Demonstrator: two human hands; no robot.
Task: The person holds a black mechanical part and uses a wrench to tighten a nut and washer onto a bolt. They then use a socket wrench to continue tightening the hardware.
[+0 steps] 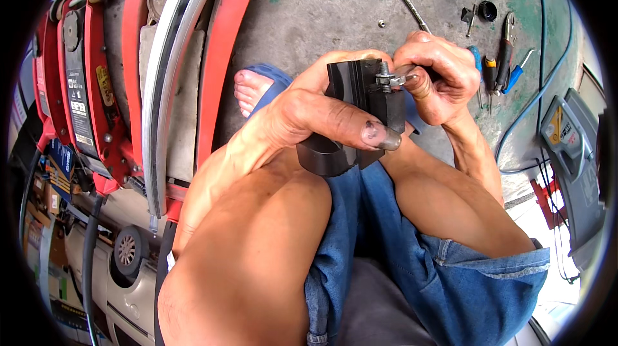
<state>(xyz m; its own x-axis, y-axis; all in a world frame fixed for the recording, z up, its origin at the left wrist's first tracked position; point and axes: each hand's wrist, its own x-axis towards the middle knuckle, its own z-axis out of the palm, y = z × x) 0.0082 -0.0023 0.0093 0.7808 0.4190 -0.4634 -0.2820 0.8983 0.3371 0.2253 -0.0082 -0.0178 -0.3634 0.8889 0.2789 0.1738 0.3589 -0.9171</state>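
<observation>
We hold the black block (346, 79) in the left hand (314, 109), above the gap between our knees, with the thumb pressed across it. The right hand (444, 81) pinches narrowly a small metal piece (399, 80) beside the bolt (385, 68). It seems we are fitting or adjusting at this bolt, which probably calls for a steady block and fine finger movement. The block's long axis runs roughly away from us, rounded end near the left knee; the bolt points away.
</observation>
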